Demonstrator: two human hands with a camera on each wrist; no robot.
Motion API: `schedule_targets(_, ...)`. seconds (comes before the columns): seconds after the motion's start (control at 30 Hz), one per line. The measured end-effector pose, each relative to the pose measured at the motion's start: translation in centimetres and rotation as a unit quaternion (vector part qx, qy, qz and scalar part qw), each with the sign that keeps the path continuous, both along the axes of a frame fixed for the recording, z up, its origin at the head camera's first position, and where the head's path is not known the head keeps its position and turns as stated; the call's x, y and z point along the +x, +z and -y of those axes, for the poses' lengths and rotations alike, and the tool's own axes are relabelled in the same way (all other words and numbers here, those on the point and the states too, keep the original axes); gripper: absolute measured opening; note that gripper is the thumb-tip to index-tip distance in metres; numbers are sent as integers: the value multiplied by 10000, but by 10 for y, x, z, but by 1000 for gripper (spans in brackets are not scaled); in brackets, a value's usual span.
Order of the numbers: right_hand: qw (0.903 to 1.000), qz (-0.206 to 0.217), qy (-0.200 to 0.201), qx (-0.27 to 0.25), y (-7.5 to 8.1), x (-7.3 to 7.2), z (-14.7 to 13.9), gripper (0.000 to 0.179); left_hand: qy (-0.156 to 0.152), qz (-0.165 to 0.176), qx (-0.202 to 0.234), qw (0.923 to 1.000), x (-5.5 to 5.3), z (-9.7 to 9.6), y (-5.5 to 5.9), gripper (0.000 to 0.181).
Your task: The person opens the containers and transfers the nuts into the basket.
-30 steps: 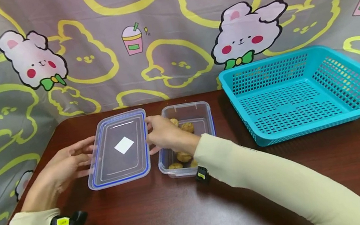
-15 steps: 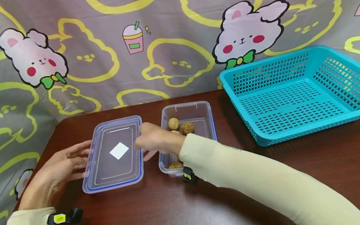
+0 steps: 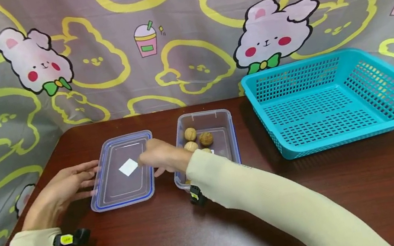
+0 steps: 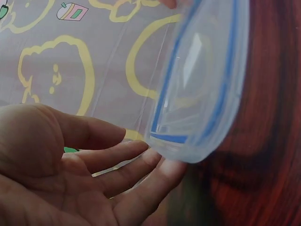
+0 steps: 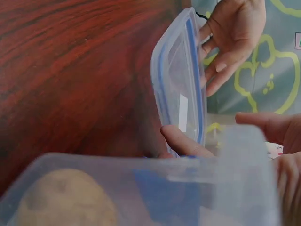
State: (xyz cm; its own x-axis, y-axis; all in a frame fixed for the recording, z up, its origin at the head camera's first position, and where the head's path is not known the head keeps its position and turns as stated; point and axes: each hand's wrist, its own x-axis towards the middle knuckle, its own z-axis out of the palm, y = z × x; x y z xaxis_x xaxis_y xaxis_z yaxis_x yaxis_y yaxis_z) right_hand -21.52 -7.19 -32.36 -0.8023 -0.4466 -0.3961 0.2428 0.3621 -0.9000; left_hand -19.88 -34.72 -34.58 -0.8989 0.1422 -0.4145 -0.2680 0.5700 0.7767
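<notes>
Beside basket (image 3: 342, 138) | box (image 3: 204, 120): walnuts (image 3: 206, 139) inside | right hand (image 3: 162, 153) grips lid (image 3: 122, 184)

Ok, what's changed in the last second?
The clear plastic lid has moved left and lower, the right hand going with it and revealing more walnuts in the clear container. No grip visibly changed: the right hand still holds the lid's right edge, the left hand stays at its left. Container and turquoise basket stayed put.

Head view downward from above, wrist views close, lid (image 3: 123, 182) in all.
</notes>
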Motion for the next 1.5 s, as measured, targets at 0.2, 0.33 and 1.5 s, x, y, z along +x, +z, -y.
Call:
schedule_targets(0.2, 9998, 41, -203, -49, -3, 1, 2, 56, -18, -22, -159, 9999, -2, -4, 2, 57)
schedule_targets(0.33, 9997, 4, -234, -58, -4, 3, 4, 47, 68, -17, -147, 9999, -1, -7, 1, 60)
schedule_targets(1.5, 9839, -1683, 572, 178, 35, 4, -103, 34, -113, -1721, -1018, 9797, 28, -124, 24, 94)
